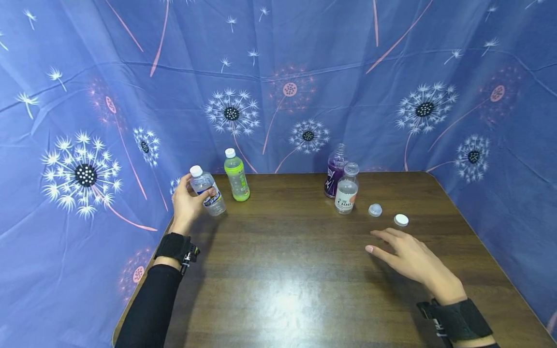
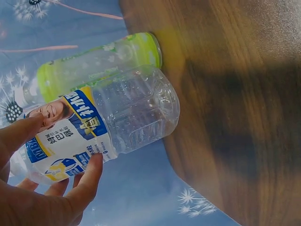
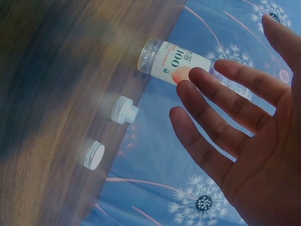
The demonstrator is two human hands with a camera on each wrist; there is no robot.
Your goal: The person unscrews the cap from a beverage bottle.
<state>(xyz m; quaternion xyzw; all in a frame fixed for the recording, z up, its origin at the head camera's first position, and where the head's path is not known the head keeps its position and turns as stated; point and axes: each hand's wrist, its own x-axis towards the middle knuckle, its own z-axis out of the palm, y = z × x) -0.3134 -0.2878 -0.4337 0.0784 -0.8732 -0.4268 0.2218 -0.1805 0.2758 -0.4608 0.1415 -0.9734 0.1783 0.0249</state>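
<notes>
My left hand [image 1: 188,205] grips a clear plastic bottle [image 1: 215,207] with a white cap and a blue, white and yellow label. In the left wrist view, thumb and fingers wrap the label of this bottle [image 2: 141,113], and its clear base points away from the palm. Right beside it stands a green-labelled bottle [image 1: 237,179] with a white cap. My right hand [image 1: 409,256] hovers over the table with fingers spread and holds nothing. Nearest to it lie a white cap [image 1: 401,220] and a translucent cap [image 1: 375,210].
A clear bottle with a white label [image 1: 346,195] stands uncapped at the back right. Just behind it is an uncapped purple bottle [image 1: 334,174]. The brown wooden table [image 1: 278,261] meets a blue dandelion-print cloth [image 1: 270,96] at its back and sides.
</notes>
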